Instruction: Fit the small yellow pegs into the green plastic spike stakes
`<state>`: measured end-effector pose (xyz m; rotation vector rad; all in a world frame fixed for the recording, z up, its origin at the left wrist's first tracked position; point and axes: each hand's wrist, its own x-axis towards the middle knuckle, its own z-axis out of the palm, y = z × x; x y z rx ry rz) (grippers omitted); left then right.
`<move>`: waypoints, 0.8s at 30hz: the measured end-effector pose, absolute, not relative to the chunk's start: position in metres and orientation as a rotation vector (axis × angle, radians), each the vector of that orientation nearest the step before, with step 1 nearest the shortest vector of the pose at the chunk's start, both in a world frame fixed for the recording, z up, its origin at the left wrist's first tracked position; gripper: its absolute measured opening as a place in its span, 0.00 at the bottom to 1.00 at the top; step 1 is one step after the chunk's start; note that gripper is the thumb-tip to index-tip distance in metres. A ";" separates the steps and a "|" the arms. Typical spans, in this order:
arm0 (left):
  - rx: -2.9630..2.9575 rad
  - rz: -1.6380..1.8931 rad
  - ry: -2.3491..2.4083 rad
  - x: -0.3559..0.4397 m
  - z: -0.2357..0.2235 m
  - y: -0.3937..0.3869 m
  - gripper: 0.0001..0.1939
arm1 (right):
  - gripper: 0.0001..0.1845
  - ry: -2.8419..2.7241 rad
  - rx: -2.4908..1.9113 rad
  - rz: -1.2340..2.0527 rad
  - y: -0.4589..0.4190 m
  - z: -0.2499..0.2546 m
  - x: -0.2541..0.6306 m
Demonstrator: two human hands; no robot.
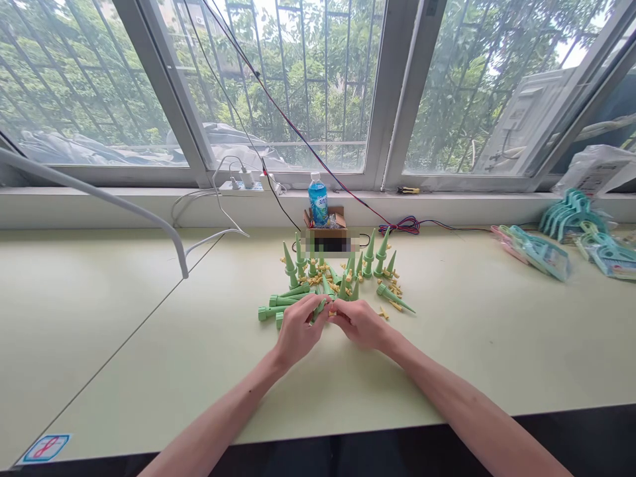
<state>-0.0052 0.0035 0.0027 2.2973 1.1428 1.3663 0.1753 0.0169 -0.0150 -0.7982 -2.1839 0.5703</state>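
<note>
My left hand is closed around a green plastic cone spike at the middle of the pale green table. My right hand meets it, fingers pinched on a small yellow piece at the spike's end. Just beyond my hands lies a heap of green cone spikes, some upright, some lying flat, with several small yellow pieces scattered among them.
A small cardboard box and a blue drink bottle stand behind the heap by the window sill. Teal and pink plastic hangers lie at the right. White and red-black cables run along the sill. A white rod crosses at left.
</note>
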 end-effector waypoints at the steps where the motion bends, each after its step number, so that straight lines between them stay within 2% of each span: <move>1: 2.301 1.360 1.140 -0.005 0.003 0.003 0.08 | 0.13 -2.186 -0.796 0.571 0.017 -0.015 0.175; 24: 2.382 1.353 1.098 -0.007 0.000 0.004 0.09 | 0.14 -2.214 -0.780 0.539 0.017 -0.014 0.175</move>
